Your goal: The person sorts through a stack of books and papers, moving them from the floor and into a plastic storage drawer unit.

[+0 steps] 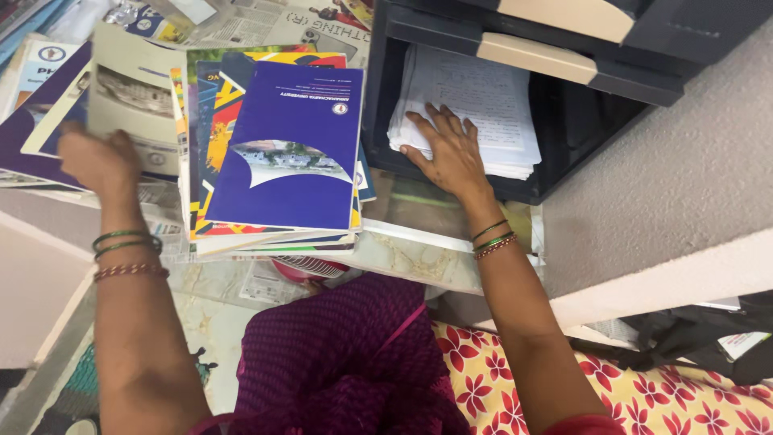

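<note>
A marble shelf (419, 262) strewn with booklets is seen from above. A grey booklet (129, 97) is gripped in the left hand (97, 161), beside the stacked blue-covered booklets (282, 153). The right hand (447, 153) is laid spread on a sheaf of papers (483, 105) inside the dark tray unit (564, 121); sorting seems unfinished.

White paper stack (483, 105) lies in the dark tray; grey booklet (133, 97) raised, tilted.

Newspaper (266, 24) and black bag (700, 342) lie nearby.
</note>
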